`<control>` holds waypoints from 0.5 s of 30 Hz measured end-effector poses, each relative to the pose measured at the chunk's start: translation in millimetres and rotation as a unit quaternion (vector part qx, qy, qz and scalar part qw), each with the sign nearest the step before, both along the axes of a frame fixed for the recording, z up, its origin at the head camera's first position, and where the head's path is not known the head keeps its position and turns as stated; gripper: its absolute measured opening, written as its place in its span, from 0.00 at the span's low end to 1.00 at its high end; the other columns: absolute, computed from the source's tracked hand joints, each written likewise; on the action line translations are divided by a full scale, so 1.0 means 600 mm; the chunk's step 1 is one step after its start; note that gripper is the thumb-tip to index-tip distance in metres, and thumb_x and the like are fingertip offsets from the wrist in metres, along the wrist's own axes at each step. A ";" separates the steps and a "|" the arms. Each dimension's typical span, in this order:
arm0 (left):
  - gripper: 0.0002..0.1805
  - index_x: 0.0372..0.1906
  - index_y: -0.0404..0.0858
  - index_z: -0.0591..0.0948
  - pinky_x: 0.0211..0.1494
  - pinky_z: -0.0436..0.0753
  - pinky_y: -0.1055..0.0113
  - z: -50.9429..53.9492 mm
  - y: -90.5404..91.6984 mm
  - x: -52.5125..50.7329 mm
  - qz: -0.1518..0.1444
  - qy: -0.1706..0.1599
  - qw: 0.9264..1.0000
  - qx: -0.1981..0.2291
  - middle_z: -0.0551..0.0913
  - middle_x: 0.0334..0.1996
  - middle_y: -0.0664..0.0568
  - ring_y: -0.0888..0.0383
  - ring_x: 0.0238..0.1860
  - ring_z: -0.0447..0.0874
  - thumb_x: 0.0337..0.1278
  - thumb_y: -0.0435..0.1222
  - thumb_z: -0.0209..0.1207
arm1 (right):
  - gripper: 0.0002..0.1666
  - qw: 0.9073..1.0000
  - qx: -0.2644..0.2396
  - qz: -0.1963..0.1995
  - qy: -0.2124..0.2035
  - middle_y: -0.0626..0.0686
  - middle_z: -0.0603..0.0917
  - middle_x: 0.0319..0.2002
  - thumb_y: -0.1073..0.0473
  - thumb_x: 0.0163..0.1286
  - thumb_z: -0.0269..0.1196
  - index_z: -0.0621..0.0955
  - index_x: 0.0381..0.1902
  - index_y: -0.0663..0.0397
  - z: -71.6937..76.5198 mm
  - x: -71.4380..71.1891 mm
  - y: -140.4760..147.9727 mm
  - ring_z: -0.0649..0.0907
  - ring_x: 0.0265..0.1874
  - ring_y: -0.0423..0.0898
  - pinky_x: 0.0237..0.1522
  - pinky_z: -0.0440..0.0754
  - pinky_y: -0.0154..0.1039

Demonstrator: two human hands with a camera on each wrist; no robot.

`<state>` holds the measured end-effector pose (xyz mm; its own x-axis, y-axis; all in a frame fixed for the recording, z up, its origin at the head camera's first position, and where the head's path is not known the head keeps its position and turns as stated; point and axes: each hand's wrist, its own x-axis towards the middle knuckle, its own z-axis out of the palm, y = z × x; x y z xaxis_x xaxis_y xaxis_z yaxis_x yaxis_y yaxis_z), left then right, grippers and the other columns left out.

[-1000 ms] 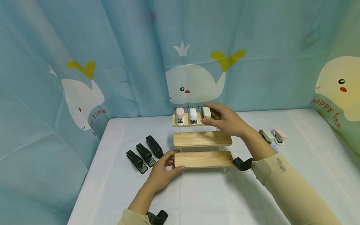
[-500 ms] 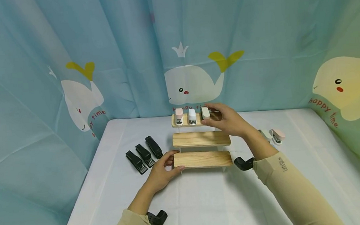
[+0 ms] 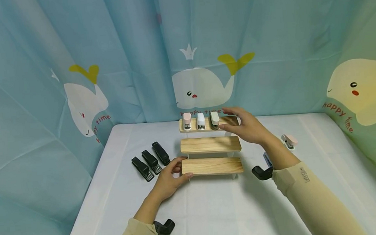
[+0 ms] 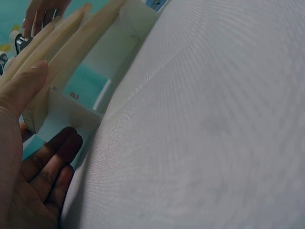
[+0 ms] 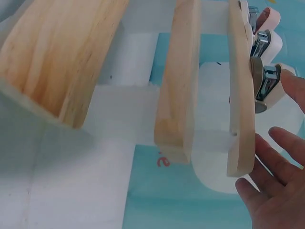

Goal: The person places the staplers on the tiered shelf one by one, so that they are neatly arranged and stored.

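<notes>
A three-tier wooden display stand [image 3: 210, 145] stands on the white table. My left hand [image 3: 167, 179] holds the left end of its lowest board; in the left wrist view the thumb [image 4: 33, 78] lies on the board, with other fingers below it beside the pale side panel. On the top board [image 5: 240, 119] are a pink mini stapler [image 3: 187, 121], a white mini stapler [image 3: 201, 121] and a grey-green mini stapler [image 3: 214, 120]. My right hand [image 3: 245, 126] is spread just right of the grey-green one and grips nothing; whether a fingertip touches it, I cannot tell.
Several long black staplers [image 3: 151, 161] lie left of the stand. Another pink mini stapler [image 3: 289, 141] lies on the right of the table, and a blue item [image 3: 267, 159] is partly hidden by the right wrist. A blue whale-print curtain [image 3: 136, 62] hangs behind.
My right hand has let go of the grey-green stapler and shifted a little to the right. That stapler remains on the top board. My left hand has not moved.
</notes>
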<state>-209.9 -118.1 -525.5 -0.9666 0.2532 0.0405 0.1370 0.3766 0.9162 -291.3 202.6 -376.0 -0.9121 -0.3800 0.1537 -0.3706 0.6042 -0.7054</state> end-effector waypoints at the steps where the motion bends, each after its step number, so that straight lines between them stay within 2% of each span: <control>1: 0.34 0.69 0.62 0.75 0.63 0.77 0.51 0.000 0.000 0.000 0.000 0.001 1.000 -0.001 0.83 0.56 0.55 0.55 0.56 0.81 0.57 0.55 0.72 | 0.41 1.000 0.002 -0.002 0.003 0.56 0.69 0.76 0.43 0.74 0.66 0.67 0.78 0.47 -0.001 0.001 0.002 0.70 0.74 0.59 0.71 0.66 0.66; 6: 0.35 0.69 0.61 0.75 0.63 0.78 0.50 -0.001 0.000 0.001 0.001 0.000 1.000 -0.002 0.83 0.56 0.55 0.55 0.56 0.81 0.57 0.56 0.72 | 0.41 1.000 0.008 -0.005 0.007 0.56 0.70 0.75 0.44 0.75 0.66 0.67 0.79 0.48 -0.003 0.004 0.016 0.71 0.72 0.58 0.69 0.67 0.66; 15: 0.35 0.70 0.60 0.75 0.63 0.78 0.50 -0.002 -0.001 -0.001 -0.002 0.003 1.000 0.002 0.83 0.56 0.55 0.55 0.56 0.81 0.59 0.55 0.72 | 0.41 1.000 0.023 -0.014 0.006 0.59 0.68 0.76 0.44 0.76 0.64 0.65 0.80 0.49 -0.003 0.011 0.040 0.67 0.76 0.62 0.68 0.66 0.70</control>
<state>-210.4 -118.5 -526.9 -0.9651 0.2577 0.0468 0.1439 0.3724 0.9168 -284.5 226.7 -377.8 -0.9209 -0.3608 0.1479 -0.3613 0.6469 -0.6715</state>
